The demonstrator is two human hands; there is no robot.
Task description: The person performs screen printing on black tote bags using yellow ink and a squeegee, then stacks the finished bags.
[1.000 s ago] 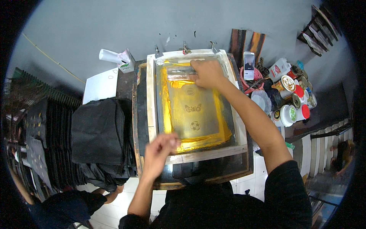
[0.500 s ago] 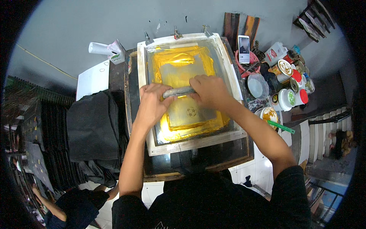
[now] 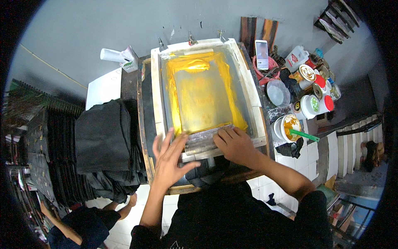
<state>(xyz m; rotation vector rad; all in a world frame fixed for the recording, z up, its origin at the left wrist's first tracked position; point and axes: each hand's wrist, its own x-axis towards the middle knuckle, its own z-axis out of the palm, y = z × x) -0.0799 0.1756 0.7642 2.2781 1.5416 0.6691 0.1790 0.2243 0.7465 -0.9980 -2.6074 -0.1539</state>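
A white-framed printing screen point(image 3: 157, 95) coated in yellow ink lies flat on a dark wooden table. At its near edge sits a long squeegee point(image 3: 204, 140). My right hand point(image 3: 234, 145) grips the squeegee's right part. My left hand point(image 3: 170, 159) has its fingers spread apart and rests by the squeegee's left end, over the screen's near frame. A thicker pool of yellow ink point(image 3: 191, 65) lies at the far end of the screen.
Folded black cloth point(image 3: 101, 135) is stacked to the left. On the right stand several ink tubs point(image 3: 309, 106), an open tub with a green stick point(image 3: 286, 126) and a phone point(image 3: 261, 54). White paper point(image 3: 103, 87) lies at far left. Another person point(image 3: 83, 224) crouches at lower left.
The squeegee has been drawn from the screen's middle to its near edge. My left hand has come off the squeegee and spread its fingers.
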